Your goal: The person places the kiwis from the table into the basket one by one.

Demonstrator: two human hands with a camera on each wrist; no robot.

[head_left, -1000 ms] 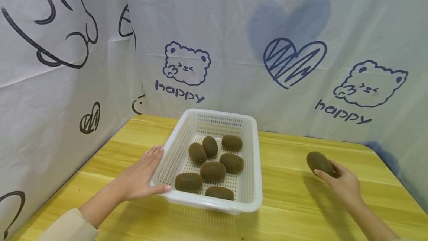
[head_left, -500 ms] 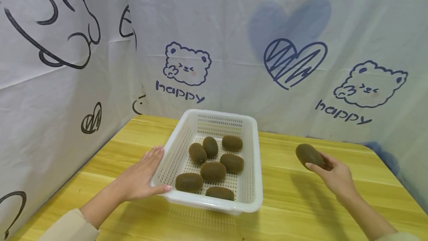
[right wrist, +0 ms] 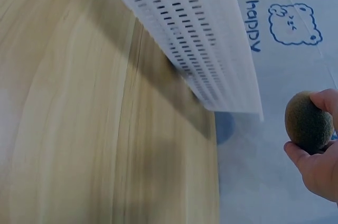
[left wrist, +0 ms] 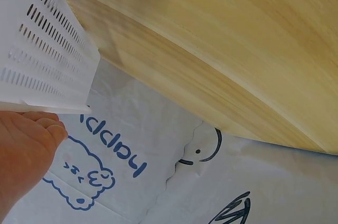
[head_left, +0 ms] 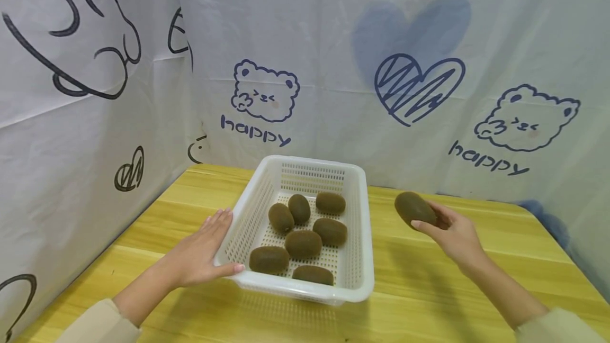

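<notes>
My right hand (head_left: 455,234) pinches a brown kiwi (head_left: 413,208) between thumb and fingers, in the air over the table to the right of the basket. In the right wrist view, the kiwi (right wrist: 307,122) shows between thumb and fingers, apart from the basket wall. A white perforated plastic basket (head_left: 366,237) stands mid-table with several kiwis (head_left: 303,244) lying on its floor. My left hand (head_left: 200,252) rests against its left front corner, fingers fairly straight along the left side and thumb on the front rim. The left wrist view shows that hand (left wrist: 29,142) at the rim.
The yellow wood-grain table (head_left: 481,274) extends on both sides of the basket. White curtains (head_left: 333,105) printed with bears and hearts hang behind the table and along its left side.
My right hand has moved left and slightly up with the kiwi, closer to the basket. The left hand, the basket and the kiwis inside have stayed put.
</notes>
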